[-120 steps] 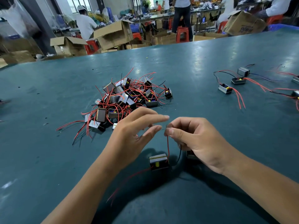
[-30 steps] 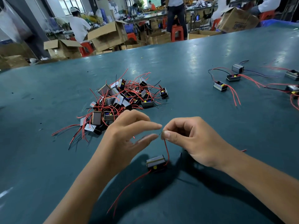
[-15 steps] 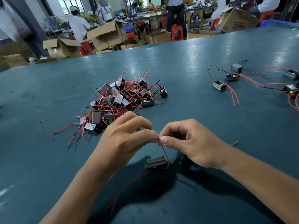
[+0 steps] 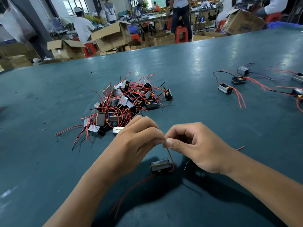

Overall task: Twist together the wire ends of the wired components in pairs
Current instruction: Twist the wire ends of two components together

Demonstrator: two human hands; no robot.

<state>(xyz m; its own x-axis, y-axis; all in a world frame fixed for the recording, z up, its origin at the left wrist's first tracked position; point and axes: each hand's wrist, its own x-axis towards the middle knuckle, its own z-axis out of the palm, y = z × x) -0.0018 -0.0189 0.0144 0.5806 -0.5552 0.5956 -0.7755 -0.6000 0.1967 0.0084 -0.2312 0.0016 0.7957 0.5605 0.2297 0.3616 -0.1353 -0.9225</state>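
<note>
Now L hand (image 4: 137, 141) & R hand (image 4: 193, 145) fingers pinched together on red wire (image 4: 169, 155) end, no gap.

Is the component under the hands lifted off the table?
No. The component rests on the table; only its red wire rises to the fingertips.

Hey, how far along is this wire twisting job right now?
Early on, it looks. Done: a few components lie spread out at the right with their wires, apparently finished. In hand: the left hand and right hand pinch a red wire rising from one component near them. Left: a large tangled pile waits behind the hands.
</note>
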